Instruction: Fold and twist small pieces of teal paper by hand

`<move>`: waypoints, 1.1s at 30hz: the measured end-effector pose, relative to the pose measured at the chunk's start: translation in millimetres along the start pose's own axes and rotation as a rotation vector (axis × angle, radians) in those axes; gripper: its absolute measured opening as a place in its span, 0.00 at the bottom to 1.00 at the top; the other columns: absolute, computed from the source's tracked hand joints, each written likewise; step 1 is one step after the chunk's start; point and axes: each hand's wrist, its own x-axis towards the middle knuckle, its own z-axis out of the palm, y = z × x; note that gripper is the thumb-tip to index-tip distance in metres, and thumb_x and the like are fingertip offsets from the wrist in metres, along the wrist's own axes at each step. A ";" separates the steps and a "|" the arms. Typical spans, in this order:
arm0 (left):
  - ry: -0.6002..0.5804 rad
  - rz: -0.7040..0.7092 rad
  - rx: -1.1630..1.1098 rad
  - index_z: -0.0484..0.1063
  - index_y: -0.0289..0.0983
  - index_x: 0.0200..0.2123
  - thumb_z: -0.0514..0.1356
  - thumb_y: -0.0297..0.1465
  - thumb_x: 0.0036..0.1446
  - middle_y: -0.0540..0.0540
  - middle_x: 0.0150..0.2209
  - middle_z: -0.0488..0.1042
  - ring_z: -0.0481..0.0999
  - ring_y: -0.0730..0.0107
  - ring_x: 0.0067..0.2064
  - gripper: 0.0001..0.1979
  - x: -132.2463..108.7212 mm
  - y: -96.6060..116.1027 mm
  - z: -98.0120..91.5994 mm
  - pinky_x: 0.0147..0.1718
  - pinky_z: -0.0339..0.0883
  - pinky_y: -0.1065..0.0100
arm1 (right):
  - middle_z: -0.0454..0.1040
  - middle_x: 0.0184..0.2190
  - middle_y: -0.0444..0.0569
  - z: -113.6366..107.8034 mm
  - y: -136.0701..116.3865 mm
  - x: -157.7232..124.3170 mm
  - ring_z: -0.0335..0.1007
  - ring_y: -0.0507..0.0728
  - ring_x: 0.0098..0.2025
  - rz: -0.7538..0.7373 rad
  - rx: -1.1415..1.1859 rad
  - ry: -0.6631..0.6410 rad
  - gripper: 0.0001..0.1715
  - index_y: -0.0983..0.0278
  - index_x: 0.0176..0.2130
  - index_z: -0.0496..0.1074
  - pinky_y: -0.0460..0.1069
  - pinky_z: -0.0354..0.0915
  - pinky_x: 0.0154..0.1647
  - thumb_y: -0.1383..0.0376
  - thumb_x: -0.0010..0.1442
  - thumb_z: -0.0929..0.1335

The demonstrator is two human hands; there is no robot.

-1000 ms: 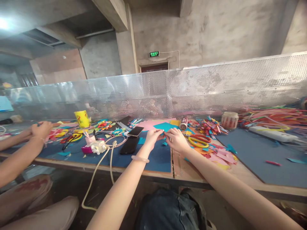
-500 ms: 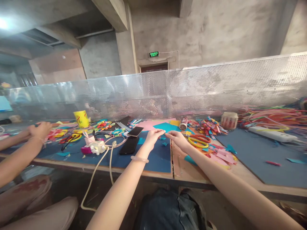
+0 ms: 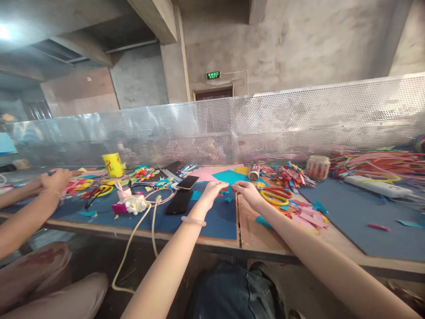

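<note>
My left hand (image 3: 211, 195) is over the blue mat (image 3: 215, 223), its fingers pinched together and pointing right. Facing it across a narrow gap, my right hand (image 3: 248, 194) also has thumb and fingers pressed together. Whatever is in either pinch is too small to make out. Small blue paper scraps (image 3: 228, 200) lie on the mat just below the fingertips. Behind the hands is a larger sheet of blue paper (image 3: 232, 176). Orange and yellow loops (image 3: 274, 197) lie beside my right hand.
Two phones (image 3: 179, 201), a white cable (image 3: 152, 230) and a yellow cup (image 3: 113, 165) are to the left. A drink can (image 3: 254, 171), a jar (image 3: 317, 167) and a power strip (image 3: 376, 186) stand or lie rightward. Another person's hands (image 3: 56, 180) work at far left.
My fingertips have come slightly apart, with the right hand shifting a little to the right. The things on the table look the same.
</note>
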 end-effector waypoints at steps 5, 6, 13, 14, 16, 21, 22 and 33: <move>-0.060 -0.042 -0.034 0.71 0.34 0.30 0.64 0.37 0.40 0.43 0.32 0.74 0.73 0.66 0.35 0.15 -1.3 -1.3 -2.1 0.30 0.61 0.69 | 0.65 0.20 0.43 -6.4 3.8 2.6 0.58 0.51 0.27 -0.025 -0.088 -0.019 0.17 0.66 0.21 0.66 0.47 0.53 0.30 0.54 0.46 0.66; -0.074 -0.042 -0.041 0.71 0.34 0.30 0.65 0.37 0.39 0.43 0.32 0.74 0.73 0.66 0.35 0.15 -1.5 -1.5 -2.6 0.31 0.61 0.68 | 0.65 0.20 0.42 -7.6 4.1 3.3 0.58 0.51 0.26 -0.024 -0.103 -0.027 0.17 0.66 0.21 0.66 0.47 0.53 0.30 0.54 0.46 0.66; -0.130 -0.065 -0.032 0.71 0.32 0.30 0.65 0.36 0.40 0.42 0.31 0.74 0.74 0.64 0.36 0.15 -0.1 -4.9 -8.1 0.32 0.63 0.68 | 0.64 0.19 0.41 -8.6 3.8 4.5 0.58 0.51 0.26 -0.049 -0.155 -0.042 0.16 0.66 0.21 0.66 0.47 0.54 0.30 0.56 0.48 0.65; -0.137 -0.068 -0.037 0.71 0.32 0.30 0.65 0.36 0.40 0.42 0.31 0.74 0.74 0.64 0.37 0.15 0.6 -5.8 -8.9 0.32 0.64 0.68 | 0.64 0.20 0.42 -8.0 4.0 4.3 0.58 0.51 0.26 -0.051 -0.161 -0.050 0.16 0.66 0.21 0.66 0.47 0.55 0.30 0.56 0.48 0.65; -0.158 -0.072 -0.063 0.71 0.32 0.30 0.65 0.36 0.40 0.42 0.30 0.74 0.74 0.64 0.36 0.15 2.0 -7.4 -10.1 0.33 0.65 0.67 | 0.64 0.21 0.43 -6.8 4.9 4.1 0.59 0.51 0.27 -0.053 -0.187 -0.065 0.16 0.66 0.22 0.66 0.47 0.56 0.31 0.56 0.50 0.64; -0.161 -0.050 -0.199 0.70 0.31 0.29 0.65 0.31 0.41 0.43 0.28 0.73 0.74 0.66 0.33 0.11 3.7 -9.3 -9.7 0.37 0.66 0.63 | 0.66 0.32 0.49 -4.4 8.3 4.2 0.62 0.54 0.33 -0.299 -0.474 0.114 0.14 0.65 0.33 0.66 0.50 0.60 0.36 0.57 0.51 0.65; -0.152 -0.040 -0.226 0.70 0.31 0.29 0.65 0.30 0.41 0.44 0.27 0.73 0.74 0.67 0.32 0.11 3.3 -9.2 -9.3 0.38 0.67 0.62 | 0.66 0.33 0.50 -3.8 8.5 4.0 0.62 0.55 0.34 -0.388 -0.557 0.149 0.13 0.65 0.34 0.66 0.51 0.60 0.37 0.58 0.51 0.66; -0.099 -0.029 -0.162 0.70 0.32 0.31 0.64 0.33 0.42 0.41 0.33 0.74 0.74 0.63 0.38 0.13 1.4 -8.8 -11.0 0.36 0.66 0.66 | 0.66 0.35 0.52 1.1 6.1 -1.3 0.59 0.59 0.40 -0.593 -0.973 0.099 0.07 0.62 0.35 0.68 0.54 0.58 0.40 0.62 0.56 0.63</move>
